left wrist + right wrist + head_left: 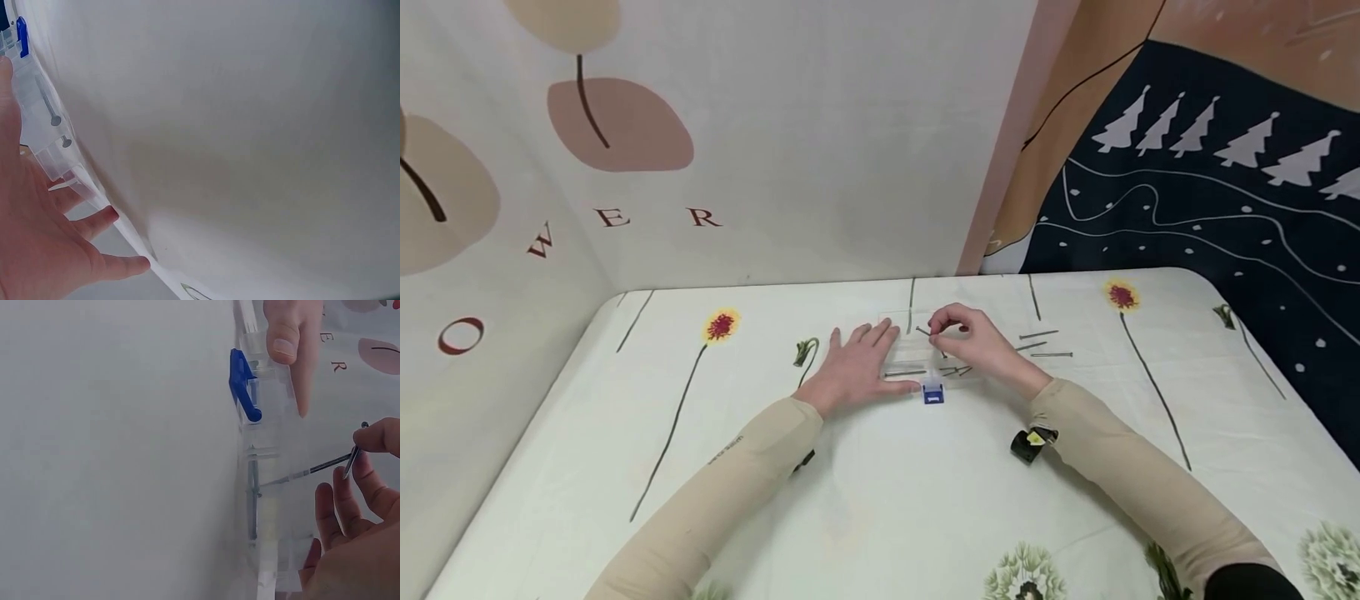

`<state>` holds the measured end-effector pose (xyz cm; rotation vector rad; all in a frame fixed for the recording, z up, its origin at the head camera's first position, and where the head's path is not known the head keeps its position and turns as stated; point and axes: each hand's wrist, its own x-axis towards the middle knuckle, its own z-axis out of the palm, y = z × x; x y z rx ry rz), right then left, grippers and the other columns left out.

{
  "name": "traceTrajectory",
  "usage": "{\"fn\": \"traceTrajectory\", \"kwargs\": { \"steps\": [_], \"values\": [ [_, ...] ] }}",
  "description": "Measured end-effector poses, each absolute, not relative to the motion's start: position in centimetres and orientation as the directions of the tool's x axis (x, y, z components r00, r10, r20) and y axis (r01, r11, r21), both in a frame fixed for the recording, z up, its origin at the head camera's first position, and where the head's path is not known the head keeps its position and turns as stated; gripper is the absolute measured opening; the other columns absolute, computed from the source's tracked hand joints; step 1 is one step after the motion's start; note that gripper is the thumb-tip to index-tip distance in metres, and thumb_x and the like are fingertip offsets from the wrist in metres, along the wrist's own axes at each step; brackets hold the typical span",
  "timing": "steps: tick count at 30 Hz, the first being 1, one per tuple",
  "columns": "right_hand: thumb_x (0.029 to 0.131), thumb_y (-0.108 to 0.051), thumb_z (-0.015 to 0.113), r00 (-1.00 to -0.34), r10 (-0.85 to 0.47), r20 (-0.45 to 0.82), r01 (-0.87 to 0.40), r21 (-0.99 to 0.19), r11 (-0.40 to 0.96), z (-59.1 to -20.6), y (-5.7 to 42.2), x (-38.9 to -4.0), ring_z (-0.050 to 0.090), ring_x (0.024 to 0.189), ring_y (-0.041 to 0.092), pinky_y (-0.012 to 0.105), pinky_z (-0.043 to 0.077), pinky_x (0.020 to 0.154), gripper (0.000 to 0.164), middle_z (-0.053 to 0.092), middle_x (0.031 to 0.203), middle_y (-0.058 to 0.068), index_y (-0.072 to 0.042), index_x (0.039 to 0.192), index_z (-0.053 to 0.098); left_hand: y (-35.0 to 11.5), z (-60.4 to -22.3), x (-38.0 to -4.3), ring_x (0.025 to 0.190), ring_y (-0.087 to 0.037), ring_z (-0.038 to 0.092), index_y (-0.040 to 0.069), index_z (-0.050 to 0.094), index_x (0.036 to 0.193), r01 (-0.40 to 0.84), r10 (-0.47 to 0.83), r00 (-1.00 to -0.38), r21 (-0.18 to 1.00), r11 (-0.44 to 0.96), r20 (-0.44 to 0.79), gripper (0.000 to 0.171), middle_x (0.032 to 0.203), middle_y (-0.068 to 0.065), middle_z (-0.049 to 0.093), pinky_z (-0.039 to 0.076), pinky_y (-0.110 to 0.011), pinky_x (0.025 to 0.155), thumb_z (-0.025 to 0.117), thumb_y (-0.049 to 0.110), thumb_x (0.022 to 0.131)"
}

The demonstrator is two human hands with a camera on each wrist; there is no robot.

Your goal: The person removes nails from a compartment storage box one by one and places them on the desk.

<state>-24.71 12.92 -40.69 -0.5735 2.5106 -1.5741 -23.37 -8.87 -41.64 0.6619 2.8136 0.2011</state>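
A clear plastic box [289, 506] with a blue latch [933, 394] lies on the table, with several nails inside its compartments. My left hand [857, 367] spreads across the box's left end, fingers straight toward the far side and thumb along the front edge near the latch. Over the right part of the box, my right hand [981, 342] pinches a nail [354, 456] between thumb and forefinger. In the right wrist view a second nail [331, 464] slants from the box up to those fingertips. Two nail heads [55, 120] show through the box wall in the left wrist view.
Several loose nails [1051, 354] lie on the white flower-printed tablecloth [880, 500] to the right of the box, near the right wrist. A pale printed cloth [820, 150] hangs behind the table, and a dark one with white trees [1195, 192] hangs at the right.
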Motion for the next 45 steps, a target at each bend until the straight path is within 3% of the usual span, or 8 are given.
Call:
{"fn": "traceTrajectory", "kwargs": {
  "steps": [17, 29, 45],
  "values": [
    [0.091, -0.003, 0.061, -0.933, -0.344, 0.111, -0.253, -0.881, 0.4, -39.6, 16.0, -24.4, 0.057, 0.099, 0.026, 0.039, 0.04, 0.087, 0.008, 0.064, 0.098, 0.013, 0.002, 0.098, 0.063, -8.9, -41.7, -23.3, 0.143, -0.032, 0.018, 0.014, 0.02, 0.155, 0.428, 0.459, -0.865, 0.179, 0.886, -0.204, 0.103, 0.16, -0.005, 0.014, 0.011, -0.066, 0.108, 0.044, 0.08, 0.081],
    [0.093, -0.007, 0.061, -0.945, -0.326, 0.026, -0.209, -0.815, 0.541, -39.1, 19.7, -24.4, 0.056, 0.101, 0.027, 0.042, 0.039, 0.089, 0.01, 0.063, 0.1, 0.013, 0.001, 0.099, 0.062, -8.9, -41.8, -23.4, 0.143, -0.032, 0.019, 0.014, 0.021, 0.155, 0.438, 0.466, -0.865, 0.174, 0.882, -0.189, 0.103, 0.16, -0.005, 0.015, 0.012, -0.067, 0.107, 0.043, 0.082, 0.08],
    [0.093, -0.007, 0.062, -0.915, -0.402, 0.036, -0.303, -0.717, 0.627, -38.7, 22.7, -24.7, 0.055, 0.097, 0.027, 0.047, 0.037, 0.088, 0.005, 0.063, 0.097, 0.01, -0.002, 0.095, 0.063, -8.9, -41.7, -23.2, 0.143, -0.033, 0.018, 0.013, 0.02, 0.155, 0.435, 0.464, -0.864, 0.176, 0.883, -0.196, 0.103, 0.16, -0.005, 0.014, 0.013, -0.066, 0.107, 0.044, 0.08, 0.081]
  ]
}}
